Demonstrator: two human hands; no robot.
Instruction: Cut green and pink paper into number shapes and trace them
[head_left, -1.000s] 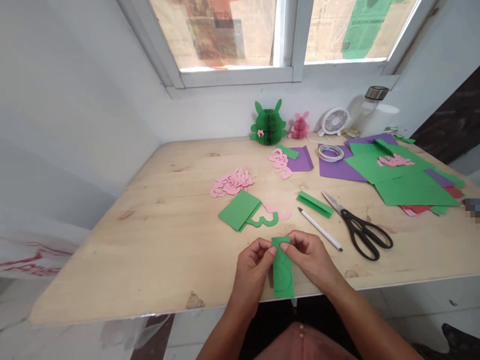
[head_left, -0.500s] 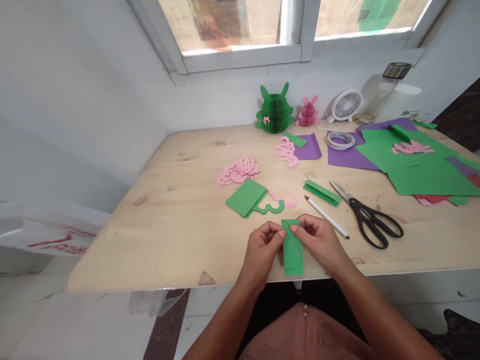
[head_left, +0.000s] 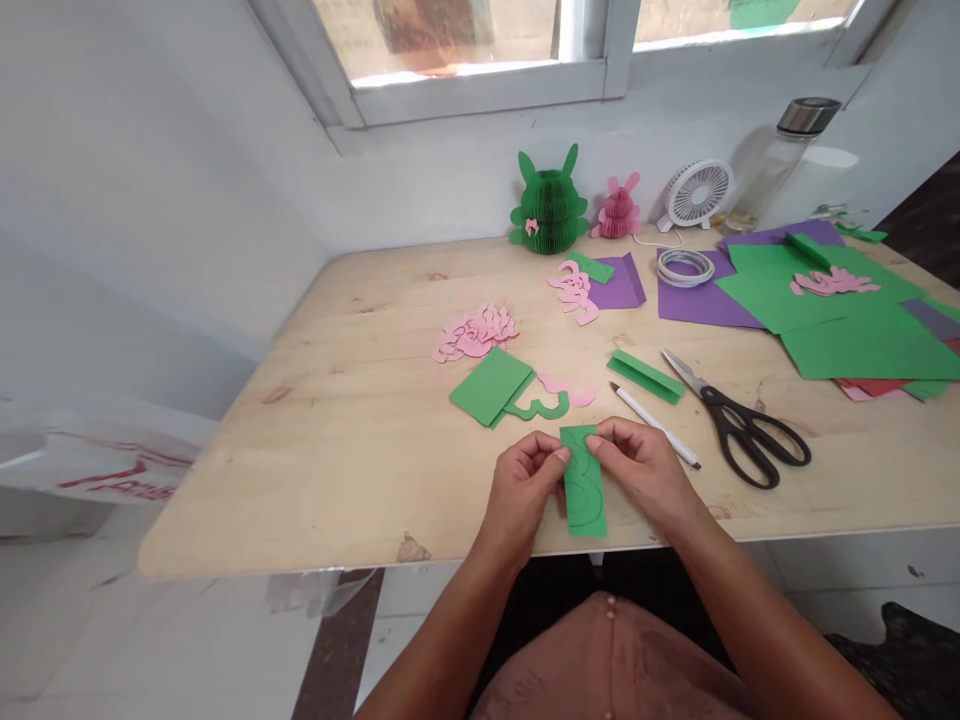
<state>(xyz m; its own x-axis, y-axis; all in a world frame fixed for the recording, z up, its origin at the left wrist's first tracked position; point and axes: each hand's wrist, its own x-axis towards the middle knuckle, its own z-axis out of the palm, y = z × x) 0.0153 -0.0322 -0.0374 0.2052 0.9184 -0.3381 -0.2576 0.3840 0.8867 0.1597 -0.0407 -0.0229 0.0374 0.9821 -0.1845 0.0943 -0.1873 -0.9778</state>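
Head view. Left hand, right hand: fingers pinched on opposite edges of one green paper strip with drawn curves, near side of pale wooden table. Right: black-handled steel scissors. Far: pleated green paper figure. Room: white wall, grey-framed window.

On our wooden surface we see scissors; just left of them, a pen and a folded green strip; farther left, pink cutouts; behind the scissors, a purple sheet and a fan.
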